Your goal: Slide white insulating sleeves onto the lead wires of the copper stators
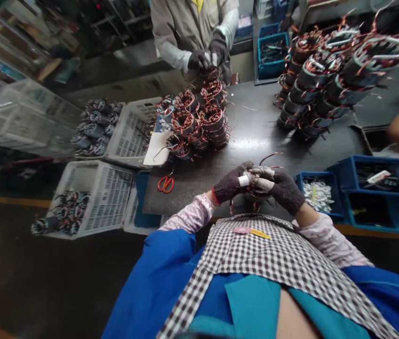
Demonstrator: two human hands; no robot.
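A motor stator (255, 205) with copper windings stands at the table's near edge, in front of my apron. My left hand (230, 184), in a dark glove with taped fingertips, is closed on its upper left rim. From the other side my right hand (284, 190), gloved and taped the same way, closes on the top of the stator, its fingers meeting the left ones. Loose lead wires (269, 158) stick up behind the fingers. What exactly the fingertips pinch is hidden. Red-handled scissors (166, 184) lie left of my hands.
Stacked stators (199, 122) stand at left centre, taller stacks (312, 84) at right. A co-worker's gloved hands (208, 55) handle a stator opposite. Blue bins (337, 214) at right hold white pieces and dark parts. White crates (95, 221) with stators sit left.
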